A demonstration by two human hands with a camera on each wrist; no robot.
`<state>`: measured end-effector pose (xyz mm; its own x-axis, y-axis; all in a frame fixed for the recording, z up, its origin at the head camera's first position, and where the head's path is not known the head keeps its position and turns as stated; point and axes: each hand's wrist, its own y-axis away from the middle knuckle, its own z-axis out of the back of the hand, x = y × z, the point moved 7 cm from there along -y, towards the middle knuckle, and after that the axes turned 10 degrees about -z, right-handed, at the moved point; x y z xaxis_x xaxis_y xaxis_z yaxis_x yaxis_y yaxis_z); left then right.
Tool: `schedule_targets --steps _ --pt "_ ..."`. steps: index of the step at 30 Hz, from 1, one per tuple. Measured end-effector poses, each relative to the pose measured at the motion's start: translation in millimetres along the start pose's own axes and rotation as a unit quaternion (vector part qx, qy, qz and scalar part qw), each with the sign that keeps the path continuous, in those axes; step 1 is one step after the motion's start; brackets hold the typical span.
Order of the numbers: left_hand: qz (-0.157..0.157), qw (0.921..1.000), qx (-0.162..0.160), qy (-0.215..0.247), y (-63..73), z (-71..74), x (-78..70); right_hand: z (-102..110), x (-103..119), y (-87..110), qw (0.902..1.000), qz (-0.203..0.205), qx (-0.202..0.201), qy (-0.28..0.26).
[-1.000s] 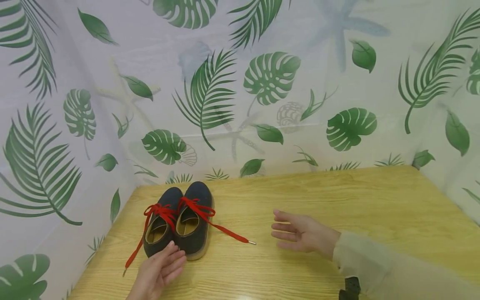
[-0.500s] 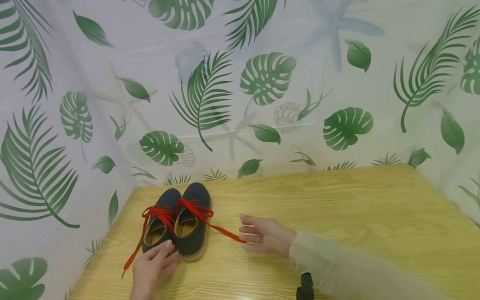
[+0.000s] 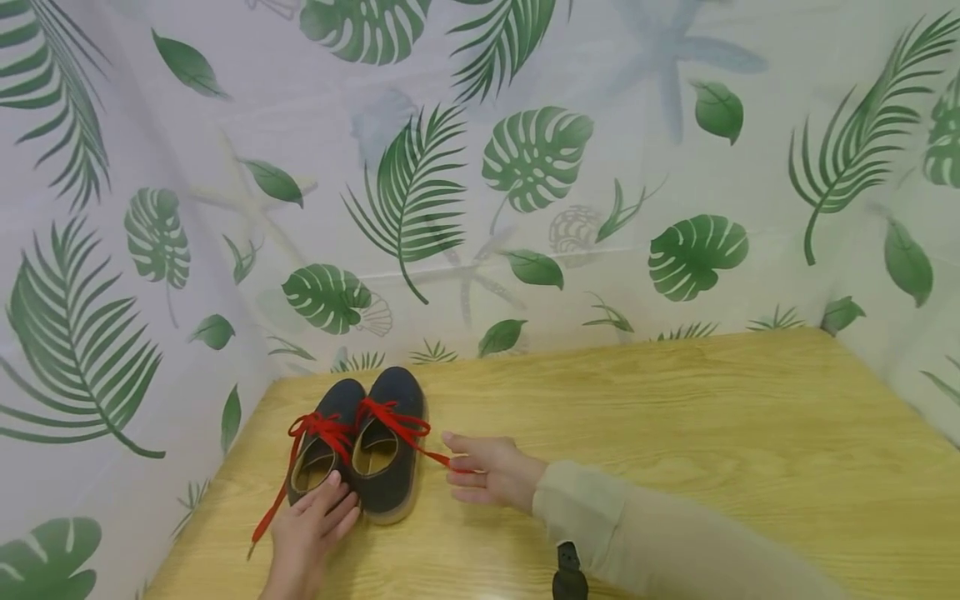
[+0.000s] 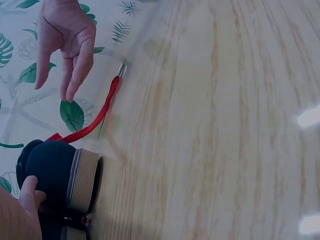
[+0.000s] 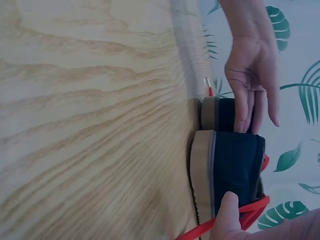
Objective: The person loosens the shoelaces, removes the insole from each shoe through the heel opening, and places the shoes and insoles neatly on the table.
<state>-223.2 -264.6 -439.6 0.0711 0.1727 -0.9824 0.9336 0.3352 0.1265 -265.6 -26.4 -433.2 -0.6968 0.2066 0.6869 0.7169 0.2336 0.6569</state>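
While both hands reach towards them, a pair of dark navy canvas shoes stands soles down on the table, toes pointing away, between the two sets of fingers. The left shoe [image 3: 337,400] lies just beyond the left fingers, its heel nearest them; the right shoe [image 3: 396,387] sits close beside it, just to the left of the right fingers. The left shoe's red lace [image 3: 264,522] trails down to the left of the left fingers, while the right shoe's red lace [image 3: 438,457] runs from its loops towards the right fingers, partly covered by them.

The left hand [image 3: 313,517] has its fingers loose and grasping nothing; whether a fingertip brushes the heel cannot be told. The right hand [image 3: 495,473] likewise has unclenched fingers, spread over the lace without pinching it.

The step in hand looks like an approach, with no hold taken. The next move probably calls for the right fingers to close on either the shoe's outer side or the lace, without snagging the loose end.

Bare table [image 3: 637,400] spreads to the right of the right fingers, and a leaf-printed sheet [image 3: 585,50] rises beyond both hands.
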Motion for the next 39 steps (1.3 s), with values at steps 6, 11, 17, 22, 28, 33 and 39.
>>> schedule_targets --steps 6,11,17,22,28,33,39 --pt "0.011 0.9996 0.007 0.026 -2.2 -5.8 -0.9 -14 -7 -9.8 0.9996 -0.014 0.009 0.023" --pt "0.026 0.9987 0.006 0.044 -3.0 -6.7 0.2 -30 -11 -16.2 0.9991 -0.021 0.031 0.019" --pt "0.037 0.9961 0.006 0.081 -2.2 -8.8 6.7 -42 -15 -24.3 0.9989 -0.025 0.030 -0.025" --pt "0.041 0.9961 0.032 0.071 -1.7 -25.6 8.8 -46 -14 -32.1 0.9986 -0.021 0.015 -0.047" --pt "0.053 0.9955 0.038 0.069 -2.2 -38.0 11.1 -43 -10 -34.6 0.9994 -0.009 -0.007 -0.033" --pt "0.077 0.9950 0.008 0.062 -2.6 -40.3 8.9 -41 -7 -35.1 0.9996 0.004 -0.009 -0.025" --pt "0.076 0.9945 0.009 0.071 -6.4 -45.0 11.2 -37 -5 -38.6 0.9996 0.005 -0.013 -0.024"
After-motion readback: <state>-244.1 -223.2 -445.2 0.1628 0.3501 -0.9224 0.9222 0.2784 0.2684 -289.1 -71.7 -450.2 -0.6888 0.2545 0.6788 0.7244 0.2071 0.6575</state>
